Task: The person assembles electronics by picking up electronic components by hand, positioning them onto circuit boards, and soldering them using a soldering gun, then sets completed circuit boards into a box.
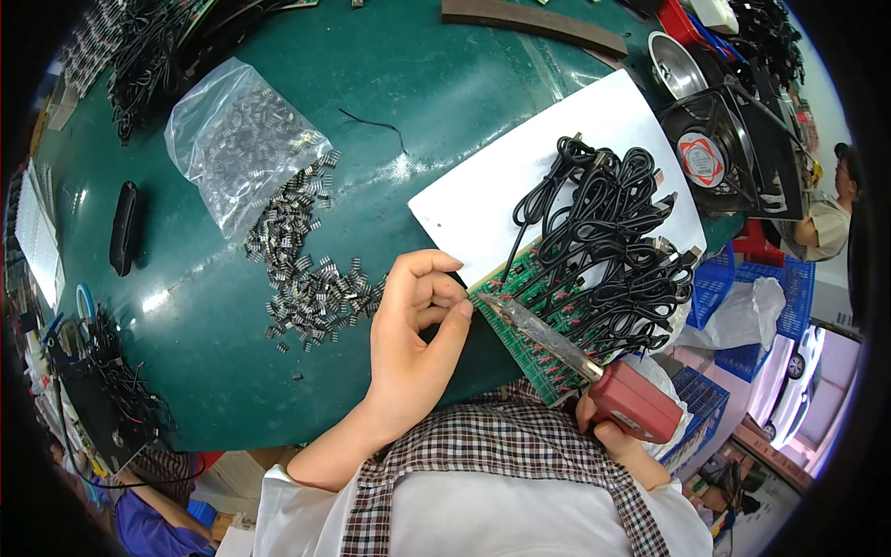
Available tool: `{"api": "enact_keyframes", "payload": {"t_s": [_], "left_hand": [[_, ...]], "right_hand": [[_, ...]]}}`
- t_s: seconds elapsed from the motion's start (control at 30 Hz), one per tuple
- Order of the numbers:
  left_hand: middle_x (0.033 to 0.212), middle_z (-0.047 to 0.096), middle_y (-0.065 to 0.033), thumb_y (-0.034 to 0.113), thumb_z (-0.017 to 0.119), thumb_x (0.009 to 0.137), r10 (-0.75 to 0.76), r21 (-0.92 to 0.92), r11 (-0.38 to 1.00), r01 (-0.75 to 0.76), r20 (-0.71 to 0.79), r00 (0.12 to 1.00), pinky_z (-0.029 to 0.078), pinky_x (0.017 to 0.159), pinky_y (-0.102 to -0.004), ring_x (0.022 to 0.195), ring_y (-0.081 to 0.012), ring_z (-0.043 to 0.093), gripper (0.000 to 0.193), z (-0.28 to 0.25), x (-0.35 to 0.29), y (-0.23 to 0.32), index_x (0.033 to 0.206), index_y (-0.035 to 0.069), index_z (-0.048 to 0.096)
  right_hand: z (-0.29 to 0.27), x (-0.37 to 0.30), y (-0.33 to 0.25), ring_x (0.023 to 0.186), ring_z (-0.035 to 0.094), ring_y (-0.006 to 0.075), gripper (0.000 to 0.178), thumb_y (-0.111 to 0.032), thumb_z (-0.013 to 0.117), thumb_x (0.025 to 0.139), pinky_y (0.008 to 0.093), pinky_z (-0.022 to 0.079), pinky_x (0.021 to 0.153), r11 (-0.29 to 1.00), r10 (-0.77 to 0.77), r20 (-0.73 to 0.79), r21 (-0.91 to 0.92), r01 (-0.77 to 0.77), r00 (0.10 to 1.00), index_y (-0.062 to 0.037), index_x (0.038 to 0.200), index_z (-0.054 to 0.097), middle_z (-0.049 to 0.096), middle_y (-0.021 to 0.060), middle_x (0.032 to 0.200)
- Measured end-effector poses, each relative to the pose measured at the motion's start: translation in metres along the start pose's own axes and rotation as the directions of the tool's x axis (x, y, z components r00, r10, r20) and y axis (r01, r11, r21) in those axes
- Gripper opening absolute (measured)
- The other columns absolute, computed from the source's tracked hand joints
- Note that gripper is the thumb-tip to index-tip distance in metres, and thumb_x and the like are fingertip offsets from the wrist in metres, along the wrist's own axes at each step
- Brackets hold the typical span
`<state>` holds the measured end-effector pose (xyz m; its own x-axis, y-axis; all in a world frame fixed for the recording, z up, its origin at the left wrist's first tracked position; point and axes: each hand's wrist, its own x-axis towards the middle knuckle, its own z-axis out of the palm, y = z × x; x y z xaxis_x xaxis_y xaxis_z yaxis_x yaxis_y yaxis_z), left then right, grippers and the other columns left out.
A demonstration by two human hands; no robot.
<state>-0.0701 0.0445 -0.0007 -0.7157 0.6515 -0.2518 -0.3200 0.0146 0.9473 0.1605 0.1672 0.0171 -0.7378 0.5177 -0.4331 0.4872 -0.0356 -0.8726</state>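
Observation:
My left hand (413, 325) is closed with thumb and forefinger brought together at the left corner of a green circuit board panel (524, 357). Whatever lies between those fingertips is too small to make out. My right hand (614, 441), partly hidden, grips a soldering iron (640, 402) by its red handle. The iron's metal barrel slants across the panel, its tip close to my left fingertips. Bundled black cables (603, 241) with metal plugs lie over the panel and a white sheet (478, 200). Many small metal-legged components (320, 302) are heaped left of my left hand.
A clear plastic bag (223, 130) holds more components. A fan (710, 153) and a metal bowl (677, 65) stand at the right. A dark bar (534, 25) lies at the back, a black object (123, 227) at the left. People sit at both sides.

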Motion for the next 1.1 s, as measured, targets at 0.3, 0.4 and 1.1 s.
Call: {"api": "enact_keyframes", "payload": {"t_s": [0.3, 0.4, 1.1], "left_hand": [[0.08, 0.049, -0.0044, -0.01, 0.046, 0.079, 0.009, 0.008, 1.0, -0.009, -0.001, 1.0, 0.043, 0.067, -0.0202, 0.073, -0.0068, 0.048, 0.03, 0.0, -0.001, 0.0, 0.106, 0.001, 0.038], [0.08, 0.05, -0.0044, -0.01, 0.046, 0.079, 0.013, -0.001, 1.0, -0.013, -0.01, 1.0, 0.043, 0.067, -0.0202, 0.072, -0.0068, 0.048, 0.03, 0.001, -0.001, -0.001, 0.106, 0.001, 0.038], [0.079, 0.048, -0.0033, -0.011, 0.044, 0.077, 0.047, 0.024, 0.999, -0.046, -0.035, 0.998, 0.043, 0.066, -0.0192, 0.072, -0.0062, 0.047, 0.032, 0.004, -0.002, -0.002, 0.107, 0.0, 0.038]], "right_hand": [[-0.002, 0.0, 0.007, 0.059, 0.056, 0.0131, 0.042, -0.032, 0.07, 0.067, 0.0222, 0.042, 0.054, 0.998, -0.056, 0.02, -0.029, 0.057, 0.998, -0.0006, 0.093, 0.058, 0.057, 0.0022, 0.069], [-0.001, 0.0, 0.008, 0.058, 0.056, 0.0131, 0.046, -0.034, 0.071, 0.068, 0.0225, 0.043, 0.054, 0.994, -0.102, 0.04, -0.019, 0.103, 0.994, 0.0008, 0.095, 0.058, 0.058, 0.0026, 0.069], [-0.001, -0.006, 0.016, 0.064, 0.06, 0.0186, 0.043, -0.033, 0.069, 0.069, 0.0262, 0.046, 0.055, 0.976, -0.213, -0.024, -0.04, 0.212, 0.977, -0.0004, 0.095, 0.058, 0.061, 0.0059, 0.078]]}}
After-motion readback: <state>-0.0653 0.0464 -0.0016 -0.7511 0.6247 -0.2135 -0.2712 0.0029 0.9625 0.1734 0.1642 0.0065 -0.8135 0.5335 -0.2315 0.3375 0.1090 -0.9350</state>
